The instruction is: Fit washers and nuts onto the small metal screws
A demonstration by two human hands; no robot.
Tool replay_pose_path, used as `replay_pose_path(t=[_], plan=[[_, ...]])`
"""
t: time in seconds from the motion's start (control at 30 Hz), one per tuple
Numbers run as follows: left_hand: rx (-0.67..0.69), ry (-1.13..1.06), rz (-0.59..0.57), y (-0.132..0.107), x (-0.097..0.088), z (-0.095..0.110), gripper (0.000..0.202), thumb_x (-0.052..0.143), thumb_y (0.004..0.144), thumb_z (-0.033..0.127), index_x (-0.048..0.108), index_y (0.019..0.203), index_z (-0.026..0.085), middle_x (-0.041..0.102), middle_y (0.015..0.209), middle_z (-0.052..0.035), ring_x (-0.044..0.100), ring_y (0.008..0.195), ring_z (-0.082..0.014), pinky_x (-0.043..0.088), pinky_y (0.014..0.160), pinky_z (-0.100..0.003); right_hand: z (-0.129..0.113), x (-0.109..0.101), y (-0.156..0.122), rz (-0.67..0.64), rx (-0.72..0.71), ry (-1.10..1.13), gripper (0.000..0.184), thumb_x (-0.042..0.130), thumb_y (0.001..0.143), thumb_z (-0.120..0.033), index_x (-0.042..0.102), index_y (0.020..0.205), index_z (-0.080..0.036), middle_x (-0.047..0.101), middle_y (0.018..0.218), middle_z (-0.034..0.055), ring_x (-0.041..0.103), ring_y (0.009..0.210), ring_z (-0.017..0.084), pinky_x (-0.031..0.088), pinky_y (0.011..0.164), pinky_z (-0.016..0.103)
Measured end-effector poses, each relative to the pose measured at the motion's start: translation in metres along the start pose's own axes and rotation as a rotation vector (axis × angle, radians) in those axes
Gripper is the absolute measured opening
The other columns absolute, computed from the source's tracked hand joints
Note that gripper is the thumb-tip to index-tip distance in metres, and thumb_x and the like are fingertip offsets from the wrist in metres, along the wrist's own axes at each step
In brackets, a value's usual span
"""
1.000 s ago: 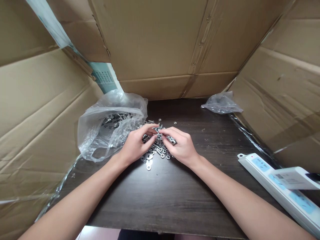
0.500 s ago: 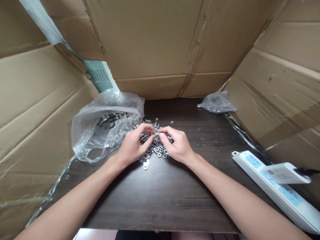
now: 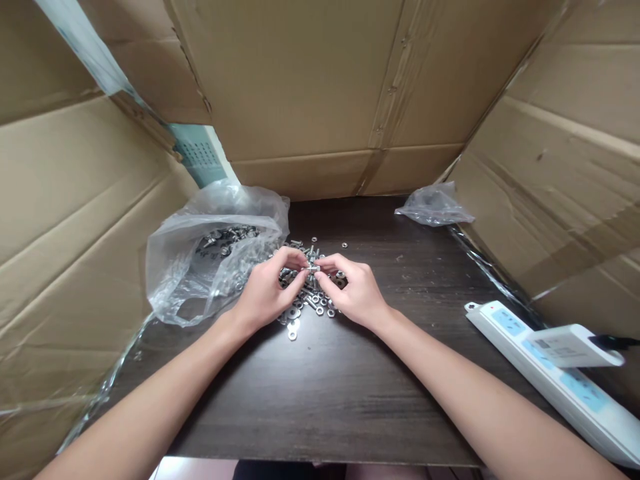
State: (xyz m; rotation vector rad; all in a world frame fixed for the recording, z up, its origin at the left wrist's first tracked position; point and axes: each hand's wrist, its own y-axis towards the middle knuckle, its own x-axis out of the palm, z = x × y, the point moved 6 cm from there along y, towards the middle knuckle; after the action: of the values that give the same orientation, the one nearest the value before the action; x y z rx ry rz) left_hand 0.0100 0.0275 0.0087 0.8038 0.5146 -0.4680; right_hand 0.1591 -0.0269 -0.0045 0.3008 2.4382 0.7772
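Observation:
Both hands meet over a small heap of metal nuts, washers and bolts [image 3: 314, 303] on the dark wooden table [image 3: 325, 387]. My left hand [image 3: 265, 293] and my right hand [image 3: 353, 292] each pinch one small silver bolt [image 3: 312, 268] between thumb and fingertips, just above the heap. The fingers of both hands are curled closed around it. A clear plastic bag [image 3: 210, 257] holding more metal parts lies left of my left hand.
Cardboard walls [image 3: 310, 87] close in the table at the back, left and right. A crumpled empty plastic bag [image 3: 434, 207] lies at the back right. A white power strip [image 3: 550, 373] with a white adapter on it sits at the right front edge.
The hands stay together on the small bolt, with only slight finger shifts. The view has drifted a little.

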Motion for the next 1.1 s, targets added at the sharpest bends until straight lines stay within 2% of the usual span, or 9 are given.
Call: replay_pose_path(t=[0.17, 0.33, 0.53, 0.77, 0.93, 1.1], plan=[[0.023, 0.009, -0.014, -0.0004, 0.0003, 0.0014, 0.012, 0.061, 0.091, 0.014, 0.056, 0.102, 0.018, 0.068, 0.094, -0.0013, 0.069, 0.087, -0.0130, 0.056, 0.081, -0.025, -0.0007, -0.0006, -0.0003, 0.019, -0.025, 0.000, 0.011, 0.064, 0.087, -0.016, 0.069, 0.097, -0.018, 0.075, 0.087, 0.0026, 0.071, 0.075, 0.015, 0.058, 0.073, 0.027], [-0.015, -0.065, -0.034, 0.0009, 0.0008, 0.0001, 0.012, 0.062, 0.091, 0.016, 0.055, 0.101, 0.018, 0.068, 0.094, -0.0019, 0.069, 0.088, -0.0134, 0.056, 0.082, -0.025, -0.0015, -0.0001, 0.0002, 0.011, -0.039, -0.020, 0.011, 0.064, 0.087, -0.016, 0.069, 0.096, -0.018, 0.074, 0.084, 0.0021, 0.069, 0.072, 0.014, 0.058, 0.068, 0.026], [-0.038, -0.074, -0.037, 0.0005, 0.0022, -0.0026, 0.012, 0.063, 0.090, 0.015, 0.055, 0.099, 0.018, 0.068, 0.094, -0.0014, 0.069, 0.088, -0.0134, 0.054, 0.083, -0.026, -0.0019, 0.0002, -0.0010, 0.004, -0.112, -0.095, 0.012, 0.062, 0.089, -0.015, 0.069, 0.099, -0.018, 0.075, 0.088, 0.0037, 0.071, 0.075, 0.016, 0.058, 0.072, 0.028], [-0.022, -0.082, -0.021, 0.0010, -0.0005, 0.0001, 0.010, 0.062, 0.091, 0.017, 0.053, 0.095, 0.018, 0.069, 0.092, -0.0026, 0.069, 0.086, -0.0145, 0.052, 0.079, -0.027, -0.0005, 0.0000, 0.0010, -0.047, -0.055, -0.041, 0.007, 0.064, 0.090, -0.020, 0.067, 0.096, -0.018, 0.074, 0.085, 0.0023, 0.071, 0.074, 0.015, 0.056, 0.070, 0.025], [-0.013, -0.100, -0.015, 0.0008, -0.0004, 0.0033, 0.011, 0.062, 0.092, 0.018, 0.050, 0.093, 0.018, 0.068, 0.093, -0.0021, 0.068, 0.087, -0.0140, 0.052, 0.080, -0.026, -0.0024, 0.0004, 0.0007, -0.066, -0.035, -0.035, 0.008, 0.062, 0.093, -0.026, 0.063, 0.093, -0.018, 0.069, 0.081, 0.0014, 0.063, 0.070, 0.012, 0.049, 0.065, 0.024], [0.023, -0.075, -0.020, -0.0008, 0.0003, 0.0065, 0.011, 0.061, 0.092, 0.017, 0.051, 0.096, 0.019, 0.067, 0.093, -0.0023, 0.067, 0.086, -0.0144, 0.051, 0.080, -0.026, -0.0031, 0.0014, 0.0012, -0.090, -0.028, -0.064, 0.021, 0.055, 0.097, -0.031, 0.056, 0.080, -0.019, 0.057, 0.070, -0.0006, 0.051, 0.062, 0.011, 0.039, 0.060, 0.025]])
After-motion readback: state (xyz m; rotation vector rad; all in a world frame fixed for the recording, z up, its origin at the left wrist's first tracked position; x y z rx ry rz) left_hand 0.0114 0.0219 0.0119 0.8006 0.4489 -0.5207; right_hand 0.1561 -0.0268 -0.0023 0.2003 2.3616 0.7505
